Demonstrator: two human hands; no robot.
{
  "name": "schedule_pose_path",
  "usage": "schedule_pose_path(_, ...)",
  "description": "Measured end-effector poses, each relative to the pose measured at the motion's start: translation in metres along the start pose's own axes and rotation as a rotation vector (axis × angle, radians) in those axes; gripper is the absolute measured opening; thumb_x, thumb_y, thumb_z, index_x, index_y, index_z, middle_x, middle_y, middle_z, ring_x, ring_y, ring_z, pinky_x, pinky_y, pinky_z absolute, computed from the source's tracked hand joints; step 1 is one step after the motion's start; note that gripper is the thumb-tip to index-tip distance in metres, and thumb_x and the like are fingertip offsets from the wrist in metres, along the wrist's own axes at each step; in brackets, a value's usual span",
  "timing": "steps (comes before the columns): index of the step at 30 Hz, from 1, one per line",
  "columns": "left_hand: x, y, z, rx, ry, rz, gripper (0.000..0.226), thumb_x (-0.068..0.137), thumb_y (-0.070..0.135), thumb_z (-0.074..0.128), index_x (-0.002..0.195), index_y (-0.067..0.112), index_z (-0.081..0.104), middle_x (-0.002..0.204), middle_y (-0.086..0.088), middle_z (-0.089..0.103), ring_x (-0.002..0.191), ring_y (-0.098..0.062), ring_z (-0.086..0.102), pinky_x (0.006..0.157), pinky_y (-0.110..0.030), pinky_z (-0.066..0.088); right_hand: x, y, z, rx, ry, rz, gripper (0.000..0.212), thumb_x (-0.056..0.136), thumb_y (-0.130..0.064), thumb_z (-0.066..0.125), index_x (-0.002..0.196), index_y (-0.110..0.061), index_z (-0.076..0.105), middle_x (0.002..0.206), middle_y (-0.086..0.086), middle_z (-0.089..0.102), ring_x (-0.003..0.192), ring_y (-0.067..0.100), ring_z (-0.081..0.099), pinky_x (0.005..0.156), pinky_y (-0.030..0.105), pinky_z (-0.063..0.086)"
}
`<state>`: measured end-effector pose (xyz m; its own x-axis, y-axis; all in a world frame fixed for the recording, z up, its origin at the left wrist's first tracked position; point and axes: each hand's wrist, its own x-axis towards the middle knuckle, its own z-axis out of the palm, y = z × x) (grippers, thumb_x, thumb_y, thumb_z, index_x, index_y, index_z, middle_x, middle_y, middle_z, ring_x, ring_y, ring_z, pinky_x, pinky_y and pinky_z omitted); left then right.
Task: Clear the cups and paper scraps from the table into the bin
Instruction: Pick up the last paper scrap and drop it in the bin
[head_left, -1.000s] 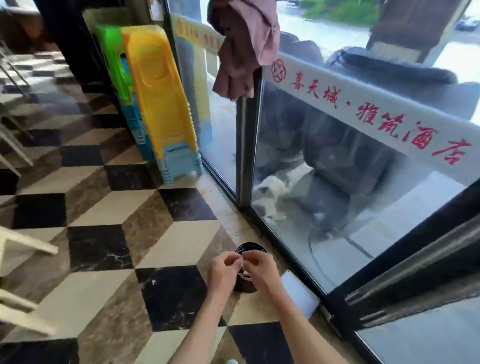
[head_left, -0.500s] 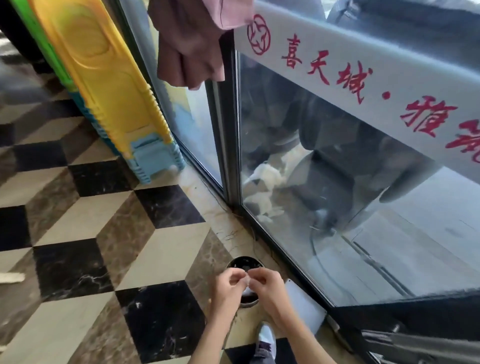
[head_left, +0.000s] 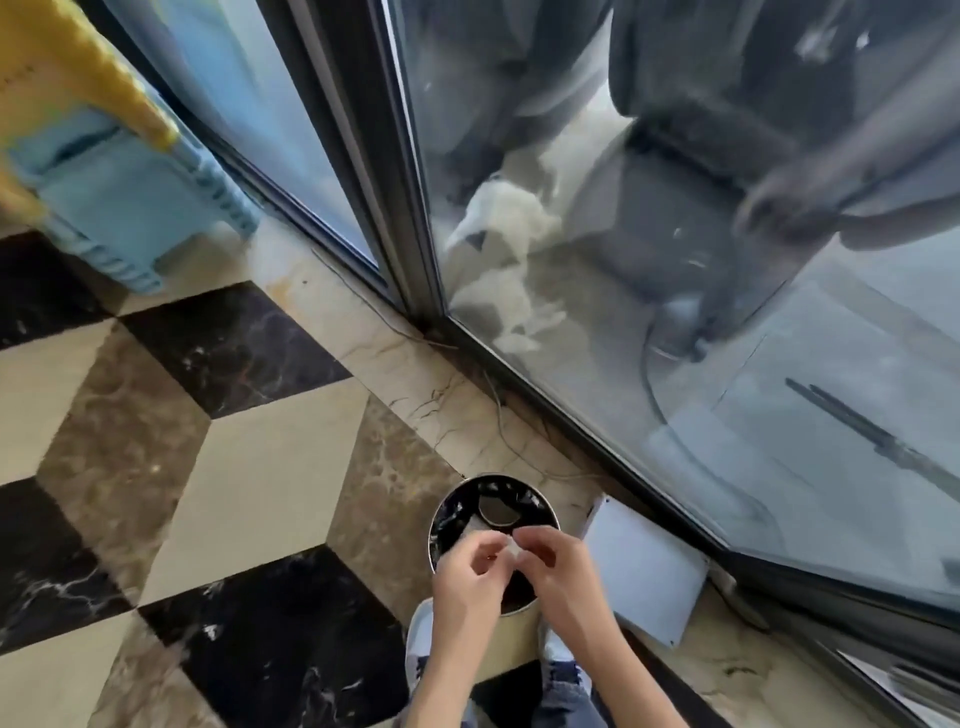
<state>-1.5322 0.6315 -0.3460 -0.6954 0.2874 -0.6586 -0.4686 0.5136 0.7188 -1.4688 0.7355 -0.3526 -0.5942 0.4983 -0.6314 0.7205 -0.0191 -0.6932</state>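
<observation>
A small round bin (head_left: 457, 512) with a black liner and a metal rim stands on the tiled floor beside the glass wall. Inside it lies a pale cup-like shape (head_left: 497, 512). My left hand (head_left: 470, 577) and my right hand (head_left: 553, 564) meet directly above the bin's near side. Between their fingertips they pinch a small white paper scrap (head_left: 513, 546). The bin's near rim is hidden behind my hands.
A glass wall with a dark metal frame (head_left: 415, 218) runs along the right. A white flat panel (head_left: 644, 566) lies on the floor right of the bin. Stacked yellow and blue plastic stools (head_left: 104, 182) stand at upper left. My shoes (head_left: 418, 654) are below the bin.
The camera has tilted down and moved closer to the bin. My hands stay together over the bin, still pinching the scrap.
</observation>
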Motion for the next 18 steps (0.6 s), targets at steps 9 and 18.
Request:
schedule_pose_path(9, 0.124, -0.125, 0.032, 0.08, -0.059, -0.078, 0.008, 0.087, 0.015, 0.071, 0.09, 0.021, 0.073, 0.085, 0.003, 0.076, 0.086, -0.01, 0.072, 0.08, -0.028, 0.059, 0.099, 0.11, 0.073, 0.029, 0.085, 0.107, 0.018, 0.09, -0.012, 0.06, 0.101, -0.018, 0.073, 0.091, -0.009, 0.073, 0.087, 0.004, 0.066, 0.079, 0.026, 0.053)
schedule_pose_path(18, 0.176, -0.149, 0.044, 0.1, -0.054, -0.093, 0.029, 0.086, 0.029, 0.07, 0.115, 0.026, 0.067, 0.105, 0.011, 0.069, 0.09, 0.008, 0.065, 0.08, -0.017, 0.051, 0.142, 0.135, 0.086, 0.037, 0.135, 0.169, 0.029, 0.092, -0.015, 0.057, 0.119, -0.018, 0.067, 0.108, -0.004, 0.072, 0.099, 0.006, 0.064, 0.078, 0.015, 0.045)
